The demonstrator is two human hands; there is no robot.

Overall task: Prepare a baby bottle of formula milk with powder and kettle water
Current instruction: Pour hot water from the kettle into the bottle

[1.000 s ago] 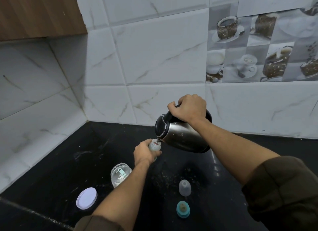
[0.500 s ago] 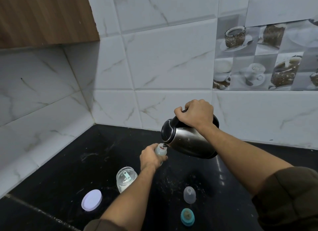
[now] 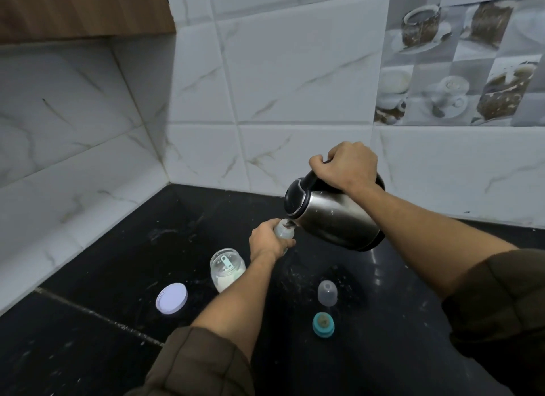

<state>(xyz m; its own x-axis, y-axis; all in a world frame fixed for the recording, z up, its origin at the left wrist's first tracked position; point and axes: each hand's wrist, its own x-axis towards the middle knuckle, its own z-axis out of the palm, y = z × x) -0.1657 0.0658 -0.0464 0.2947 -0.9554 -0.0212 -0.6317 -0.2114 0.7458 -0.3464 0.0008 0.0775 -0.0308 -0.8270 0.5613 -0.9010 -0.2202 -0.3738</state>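
Observation:
My left hand (image 3: 267, 242) grips a small clear baby bottle (image 3: 284, 231) standing on the black counter (image 3: 103, 345). My right hand (image 3: 346, 168) holds the black handle of a steel kettle (image 3: 333, 215), tilted left so its spout sits right over the bottle's open mouth. Left of my forearm stands an open glass jar (image 3: 225, 267) with white powder and a scoop inside. Its white lid (image 3: 172, 297) lies flat further left. A clear bottle cap (image 3: 327, 293) and a teal teat ring (image 3: 323, 324) rest near the front.
White marble-look tiled walls (image 3: 265, 86) meet in a corner behind the counter. A wooden cabinet (image 3: 82, 9) hangs at the upper left. Powder specks are scattered on the counter around the bottle.
The view has shifted, so everything sits lower and further right in frame. The kettle stays tilted over the bottle and both hands keep their grips.

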